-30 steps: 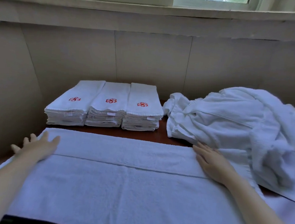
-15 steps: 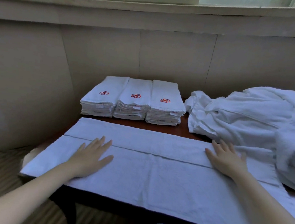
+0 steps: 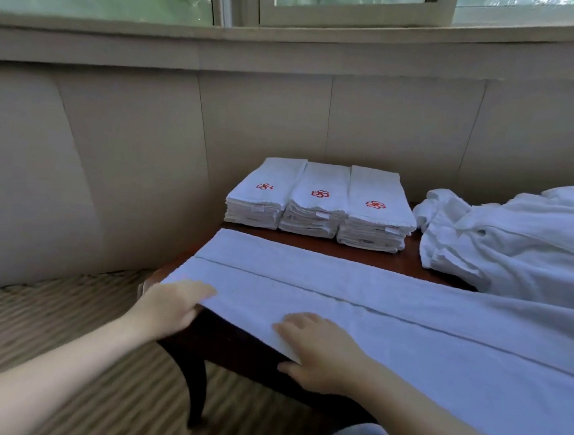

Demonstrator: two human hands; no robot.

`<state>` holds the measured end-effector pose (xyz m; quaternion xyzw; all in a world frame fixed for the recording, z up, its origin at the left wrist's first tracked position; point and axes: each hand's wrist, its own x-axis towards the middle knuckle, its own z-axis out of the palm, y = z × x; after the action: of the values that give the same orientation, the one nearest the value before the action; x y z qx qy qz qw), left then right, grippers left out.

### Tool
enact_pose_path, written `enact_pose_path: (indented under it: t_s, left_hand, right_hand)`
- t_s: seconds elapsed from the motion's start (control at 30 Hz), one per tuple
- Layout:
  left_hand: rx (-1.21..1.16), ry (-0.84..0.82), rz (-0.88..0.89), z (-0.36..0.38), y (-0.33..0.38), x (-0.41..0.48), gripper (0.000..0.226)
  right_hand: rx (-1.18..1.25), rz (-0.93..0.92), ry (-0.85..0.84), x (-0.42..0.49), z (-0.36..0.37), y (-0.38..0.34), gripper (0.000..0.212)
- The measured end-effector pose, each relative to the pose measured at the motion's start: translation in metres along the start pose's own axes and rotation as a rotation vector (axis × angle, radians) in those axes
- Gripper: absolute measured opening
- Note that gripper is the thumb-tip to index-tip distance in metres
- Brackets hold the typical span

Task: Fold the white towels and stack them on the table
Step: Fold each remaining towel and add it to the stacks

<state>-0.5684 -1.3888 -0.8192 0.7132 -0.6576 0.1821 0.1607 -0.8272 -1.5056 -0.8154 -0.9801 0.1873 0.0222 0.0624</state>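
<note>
The white towel (image 3: pixel 390 321) looks soft and limp — take it at its left-end corners; right hand (image 3: pixel 319 352) pinches the near edge, left hand (image 3: pixel 172 306) rests on the corner — grip unclear.

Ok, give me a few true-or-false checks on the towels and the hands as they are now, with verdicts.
1. Three stacks of folded towels stand side by side at the back of the table. True.
2. Both hands are at the right end of the spread towel. False: the left hand and the right hand are at its left end.
3. The logos on the stacks are blue. False: they are red.
4. A loose heap of white linen lies to the right of the stacks. True.
</note>
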Motion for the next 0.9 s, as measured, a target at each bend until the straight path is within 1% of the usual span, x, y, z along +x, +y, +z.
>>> enact_pose_path:
  t_s: [0.03, 0.07, 0.1, 0.13, 0.2, 0.27, 0.3, 0.33, 0.37, 0.4, 0.47, 0.5, 0.53, 0.63, 0.7, 0.77, 0.83, 0.9]
  left_hand:
    - [-0.024, -0.056, -0.12, 0.001, -0.012, 0.002, 0.033]
    - [-0.065, -0.093, -0.195, 0.0, -0.023, 0.006, 0.033]
    - [-0.116, -0.112, -0.253, -0.004, -0.034, 0.011, 0.031]
    - [-0.183, -0.103, -0.32, -0.01, -0.045, 0.017, 0.033]
    - [-0.379, -0.057, -0.472, -0.02, -0.063, 0.031, 0.034]
    - [-0.636, 0.018, -0.602, -0.022, -0.078, 0.046, 0.026]
    - [-0.755, 0.038, -0.643, -0.021, -0.082, 0.055, 0.019]
    - [-0.869, 0.039, -0.672, -0.017, -0.083, 0.066, 0.014]
    - [-0.933, 0.035, -0.696, -0.012, -0.083, 0.08, 0.014]
    - [-0.927, 0.044, -0.716, -0.003, -0.081, 0.095, 0.017]
    - [-0.749, 0.076, -0.75, 0.017, -0.074, 0.127, 0.023]
    - [-0.622, 0.056, -0.768, 0.026, -0.068, 0.138, 0.023]
    - [-0.485, -0.005, -0.779, 0.035, -0.063, 0.146, 0.023]
    - [-0.13, -0.252, -0.808, 0.064, -0.057, 0.159, 0.025]
    - [0.019, -0.338, -0.817, 0.075, -0.057, 0.164, 0.026]
    - [0.188, -0.4, -0.774, 0.08, -0.057, 0.172, 0.025]
    - [0.354, -0.468, -0.721, 0.078, -0.053, 0.182, 0.034]
    - [0.473, -0.523, -0.601, 0.076, -0.04, 0.189, 0.045]
  right_hand:
    - [-0.009, 0.034, 0.098, 0.003, -0.002, -0.006, 0.036]
    - [0.008, 0.085, 0.164, 0.004, -0.005, -0.007, 0.024]
    - [0.029, 0.143, 0.185, 0.005, -0.009, -0.005, 0.018]
    - [0.04, 0.202, 0.165, 0.004, -0.015, 0.002, 0.02]
    - [0.055, 0.296, 0.0, 0.001, -0.031, 0.024, 0.024]
    - [0.13, 0.329, -0.177, -0.003, -0.049, 0.052, 0.007]
    - [0.152, 0.336, -0.219, -0.004, -0.058, 0.066, 0.007]
    - [0.164, 0.363, -0.204, -0.004, -0.066, 0.079, 0.013]
    - [0.166, 0.404, -0.142, -0.001, -0.074, 0.093, 0.014]
    - [0.159, 0.447, -0.047, 0.004, -0.08, 0.107, 0.013]
    - [0.073, 0.527, 0.153, 0.022, -0.088, 0.132, 0.013]
    - [0.017, 0.554, 0.22, 0.031, -0.087, 0.14, 0.013]
    - [-0.019, 0.578, 0.258, 0.04, -0.083, 0.147, 0.015]
    - [-0.016, 0.603, 0.225, 0.065, -0.053, 0.169, 0.025]
    - [0.037, 0.614, 0.236, 0.072, -0.028, 0.182, 0.029]
    - [0.122, 0.669, 0.33, 0.074, -0.014, 0.191, 0.036]
    - [0.14, 0.688, 0.403, 0.074, -0.007, 0.197, 0.039]
    - [0.114, 0.699, 0.41, 0.069, -0.007, 0.2, 0.04]
